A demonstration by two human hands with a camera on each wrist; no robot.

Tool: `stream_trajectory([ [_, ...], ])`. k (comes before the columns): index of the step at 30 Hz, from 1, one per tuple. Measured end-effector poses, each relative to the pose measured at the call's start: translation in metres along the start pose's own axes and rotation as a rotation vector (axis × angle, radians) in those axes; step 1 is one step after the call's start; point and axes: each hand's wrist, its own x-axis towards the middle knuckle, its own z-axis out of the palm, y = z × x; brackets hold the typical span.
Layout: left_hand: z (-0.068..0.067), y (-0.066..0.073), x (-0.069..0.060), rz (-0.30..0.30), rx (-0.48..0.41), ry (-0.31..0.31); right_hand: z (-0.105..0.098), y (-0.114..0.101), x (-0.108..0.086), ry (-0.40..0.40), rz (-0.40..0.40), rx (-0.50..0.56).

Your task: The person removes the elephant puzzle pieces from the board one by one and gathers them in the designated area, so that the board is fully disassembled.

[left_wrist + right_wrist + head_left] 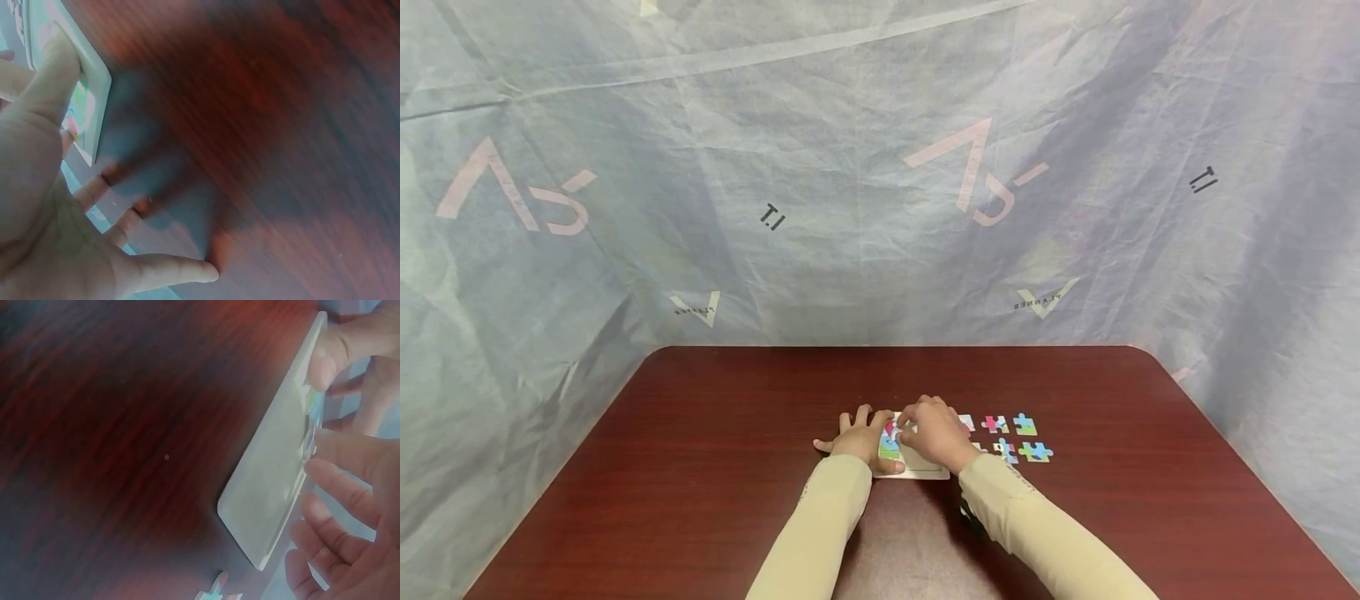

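A pale puzzle board (931,473) lies on the table between the two hands, its left part filled with colourful joined pieces (889,447). My left hand (854,438) is spread at the board's left side; its thumb (59,59) rests on the border and the other fingers fan out over the tabletop. Above the board, my right hand (938,433) has curled thumb and forefinger at a puzzle piece (309,439) by the filled part, seemingly pinching it. The fingers partly cover that piece. Bare board surface (265,481) shows in the right wrist view.
Several loose puzzle pieces (1036,452) lie in two rough rows to the board's right, some partly behind the right hand. Everything stands on a dark red wooden table (715,467). A grey printed cloth (850,208) hangs behind the table's far edge.
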Motion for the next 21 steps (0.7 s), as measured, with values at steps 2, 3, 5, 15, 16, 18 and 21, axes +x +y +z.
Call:
stream_trajectory([
  [2, 0.0009, -0.0007, 0.0011, 0.001, 0.001, 0.001, 0.0006, -0.0009, 0.0008, 0.003, -0.001, -0.010],
  [3, 0.0013, -0.0011, 0.0016, 0.001, 0.000, 0.002, 0.0007, -0.0014, 0.0011, 0.002, 0.001, -0.012],
  [5, 0.0029, -0.0021, 0.0035, 0.002, -0.002, 0.003, 0.0013, -0.0019, 0.0019, 0.000, 0.010, -0.016],
  [15, 0.0039, -0.0027, 0.0045, 0.001, -0.005, 0.000, 0.0030, -0.0034, 0.0028, -0.013, 0.028, -0.064],
  [16, 0.0032, -0.0024, 0.0037, 0.000, -0.005, 0.000, 0.0030, -0.0039, 0.0028, -0.013, 0.027, -0.065],
  [18, 0.0014, -0.0016, 0.0017, 0.000, -0.006, 0.001, 0.0033, -0.0044, 0.0030, -0.015, 0.026, -0.064],
  [21, 0.0002, -0.0008, -0.0002, 0.002, -0.005, 0.004, 0.0033, -0.0052, 0.0032, -0.018, 0.027, -0.065],
])
